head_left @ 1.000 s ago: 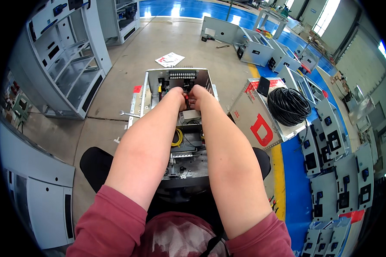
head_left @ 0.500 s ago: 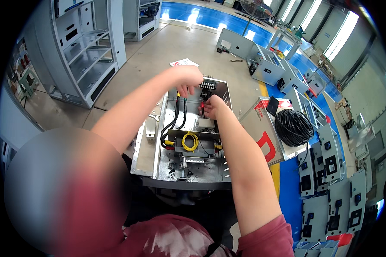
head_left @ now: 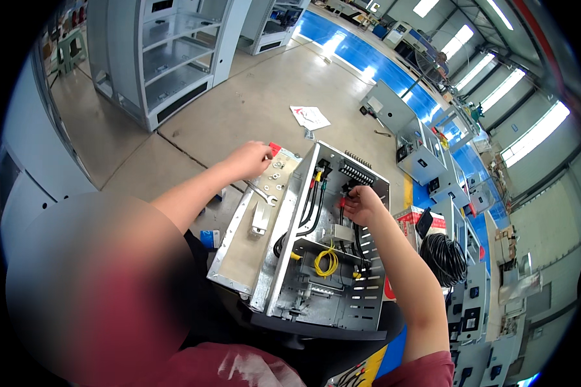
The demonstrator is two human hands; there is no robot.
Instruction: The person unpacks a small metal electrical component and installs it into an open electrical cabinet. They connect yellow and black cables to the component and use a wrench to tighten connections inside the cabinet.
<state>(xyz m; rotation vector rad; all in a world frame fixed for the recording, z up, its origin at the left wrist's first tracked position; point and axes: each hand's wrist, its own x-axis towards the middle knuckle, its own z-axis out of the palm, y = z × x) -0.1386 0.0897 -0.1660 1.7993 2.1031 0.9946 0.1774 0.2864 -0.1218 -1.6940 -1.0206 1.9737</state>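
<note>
An open metal electrical enclosure (head_left: 274, 293) stands before me, tilted slightly. Inside it, my right hand (head_left: 363, 205) pinches the red-sleeved end of a black cable (head_left: 342, 202) below a black terminal block (head_left: 355, 174). My left hand (head_left: 253, 159) is at the far end of the board (head_left: 234, 260) left of the enclosure, fingers curled beside a red patch (head_left: 275, 149); whatever they may hold is hidden. Several nuts and washers (head_left: 276, 175) lie near that hand. A wrench (head_left: 265, 195) and a small white block (head_left: 260, 218) rest closer to me. A coiled yellow wire (head_left: 326, 262) sits inside the enclosure.
A black cable coil (head_left: 443, 259) lies to the right of the enclosure. Grey cabinets (head_left: 174, 64) stand at the far left. More metal boxes (head_left: 421, 149) line the blue floor on the right. A printed sheet (head_left: 310, 117) lies on the floor ahead.
My left hand has left the enclosure and moved left to the far end of the board. My right hand stays at the red-sleeved cable. The view has turned, showing more of the board.
</note>
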